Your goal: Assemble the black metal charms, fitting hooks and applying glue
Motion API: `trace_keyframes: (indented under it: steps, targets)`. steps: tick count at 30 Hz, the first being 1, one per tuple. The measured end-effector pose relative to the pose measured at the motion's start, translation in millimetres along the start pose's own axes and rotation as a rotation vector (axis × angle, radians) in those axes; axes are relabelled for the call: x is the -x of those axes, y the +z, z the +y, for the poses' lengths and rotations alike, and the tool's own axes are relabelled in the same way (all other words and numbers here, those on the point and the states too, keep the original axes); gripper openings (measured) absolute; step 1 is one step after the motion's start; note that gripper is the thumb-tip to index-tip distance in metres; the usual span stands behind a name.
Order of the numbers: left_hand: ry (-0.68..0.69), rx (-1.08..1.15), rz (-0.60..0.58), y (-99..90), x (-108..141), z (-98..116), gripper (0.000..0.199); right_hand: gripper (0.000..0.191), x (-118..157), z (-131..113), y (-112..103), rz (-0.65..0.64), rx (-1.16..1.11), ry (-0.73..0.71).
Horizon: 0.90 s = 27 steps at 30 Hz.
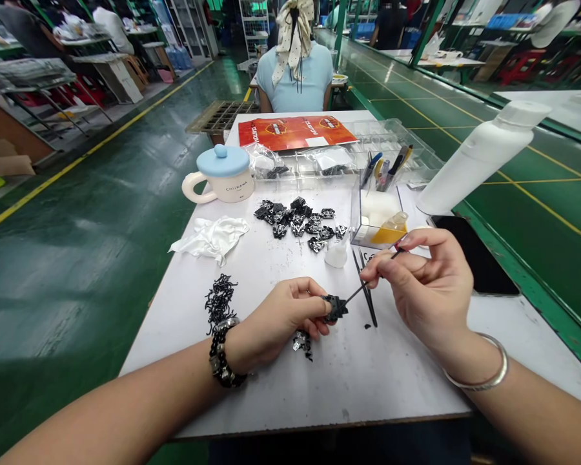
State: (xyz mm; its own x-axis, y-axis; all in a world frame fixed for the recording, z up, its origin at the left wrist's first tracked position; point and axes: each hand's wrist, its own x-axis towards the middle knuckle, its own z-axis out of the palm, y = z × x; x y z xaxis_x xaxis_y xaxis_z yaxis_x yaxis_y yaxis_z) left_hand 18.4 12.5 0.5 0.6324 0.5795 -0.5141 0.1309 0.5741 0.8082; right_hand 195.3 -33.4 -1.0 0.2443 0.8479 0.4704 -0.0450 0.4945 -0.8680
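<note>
Pinched in the fingers of my left hand (pixel 290 313) is a small black part (pixel 336 308). My right hand (pixel 419 274) grips a thin dark rod-like tool (pixel 363 286), whose tip meets the right side of that part. Just below my left hand lies a black and silver piece (pixel 302 342). Black tweezers (pixel 369 300) rest on the table between the hands. A heap of small black strips (pixel 219 298) sits beyond my left wrist. Farther back is a pile of black and silver parts (pixel 297 219), with a small white conical item (pixel 337 254) close to it.
A lidded mug (pixel 232 187) and a white cloth (pixel 212 237) are at the left. On the right stand a clear pen box (pixel 378 216), a white bottle (pixel 481 158) and a black phone (pixel 474 255). Red packaging (pixel 295 132) lies behind. A person (pixel 295 74) sits ahead.
</note>
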Motion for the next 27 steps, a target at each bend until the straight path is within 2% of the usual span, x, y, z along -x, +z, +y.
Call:
trace_keyframes:
  steps: [5, 9, 11, 14, 16, 20, 25, 27]
  targets:
    - [0.008, 0.001, -0.006, -0.7, 0, -1, 0.014, 0.027, 1, -1, 0, -0.014, 0.019, -0.005]
    - [0.007, 0.004, -0.003, -1.6, 0, -2, 0.015, 0.023, -11, -4, -11, 0.117, 0.045, -0.023]
    - [0.008, 0.011, -0.007, -2.0, 0, -2, 0.015, 0.022, -23, -6, -21, 0.25, 0.094, -0.131]
    - [0.006, 0.016, -0.011, -2.0, 0, -1, 0.016, 0.022, -42, -9, -41, 0.478, 0.286, -0.419]
    - [0.0, 0.013, -0.005, -1.9, 0, 0, 0.017, 0.02, -51, -10, -53, 0.553, 0.454, -0.527]
    - [-0.005, 0.002, 0.0, -1.4, 1, 1, 0.017, 0.017, -55, -3, -67, 0.544, 0.623, -0.554]
    - [0.012, -0.004, -0.001, -0.8, 1, -1, 0.017, 0.018, -54, 6, -65, 0.447, 0.759, -0.477]
    - [0.008, -0.004, -0.001, -0.8, 1, -1, 0.017, 0.017, -55, 4, -63, 0.465, 0.778, -0.525]
